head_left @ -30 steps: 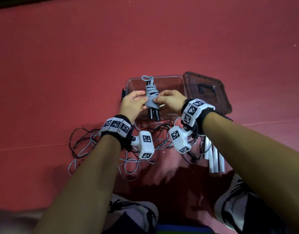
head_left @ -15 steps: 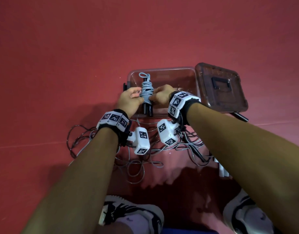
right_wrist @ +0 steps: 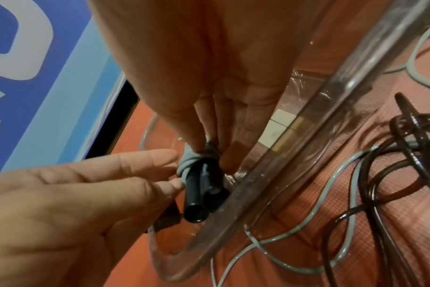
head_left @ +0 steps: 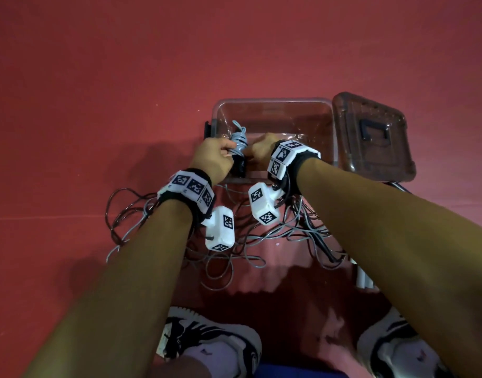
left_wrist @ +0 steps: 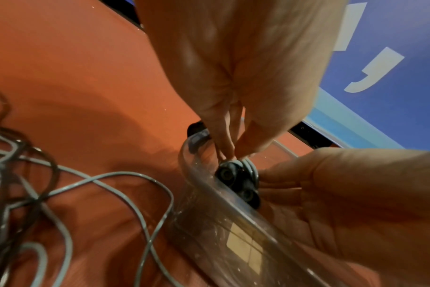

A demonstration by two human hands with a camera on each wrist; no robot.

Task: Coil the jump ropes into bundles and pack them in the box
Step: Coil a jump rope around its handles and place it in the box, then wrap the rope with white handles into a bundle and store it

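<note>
A jump rope bundle (head_left: 238, 140), grey cord wound round two black handles (right_wrist: 197, 190), sits inside the clear plastic box (head_left: 272, 101) at its near-left corner. My left hand (head_left: 229, 151) pinches the grey coil from the left, with fingertips (left_wrist: 227, 151) on the cord. My right hand (head_left: 252, 153) holds it from the right, thumb and fingers (right_wrist: 199, 143) down around the coil. The handles' ends (left_wrist: 236, 180) lie against the box's near wall (left_wrist: 221, 217). How the bundle rests on the box floor is hidden by the hands.
The box's dark lid (head_left: 370, 137) lies open-side to its right. Loose grey and dark ropes (head_left: 261, 236) sprawl tangled on the red floor between box and my shoes (head_left: 207, 342). White handles (head_left: 364, 279) show under my right forearm.
Both hands have carried the bundle forward and down, from above the box's near edge into its near-left corner. The loose ropes have not moved.
</note>
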